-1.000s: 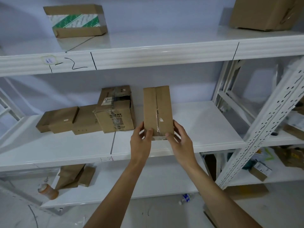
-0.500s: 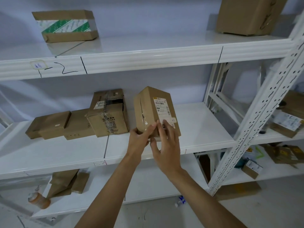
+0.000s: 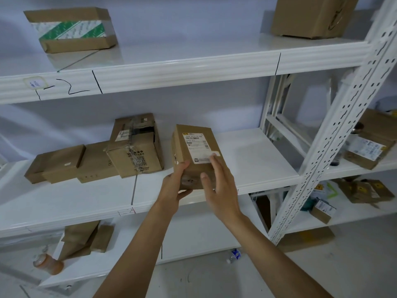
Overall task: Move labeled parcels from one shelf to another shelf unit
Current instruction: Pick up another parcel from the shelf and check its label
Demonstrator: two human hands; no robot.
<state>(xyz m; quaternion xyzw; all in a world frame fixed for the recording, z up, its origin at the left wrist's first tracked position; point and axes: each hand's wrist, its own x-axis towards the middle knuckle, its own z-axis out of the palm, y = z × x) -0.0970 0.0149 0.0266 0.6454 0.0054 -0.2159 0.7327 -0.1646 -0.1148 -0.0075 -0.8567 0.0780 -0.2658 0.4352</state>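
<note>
A small brown cardboard parcel (image 3: 194, 145) with a white shipping label facing up is lifted just above the middle shelf (image 3: 253, 160). My left hand (image 3: 175, 186) grips its lower left corner, thumb on top. My right hand (image 3: 219, 186) lies over the parcel's lower right, fingers spread, fingertips touching the label. Another shelf unit (image 3: 348, 168) stands to the right behind a perforated white post (image 3: 335, 134).
A taped box (image 3: 135, 149) and two flat boxes (image 3: 64, 164) sit left on the middle shelf. The top shelf holds a green-striped box (image 3: 71, 30) and a large box (image 3: 311, 16). Labeled parcels (image 3: 365, 147) lie on the right unit. A bottle (image 3: 233, 255) lies on the floor.
The parcel was turned from seam-up to label-up and lifted off the shelf. My right hand slid from its side onto the label face. The view shifted right.
</note>
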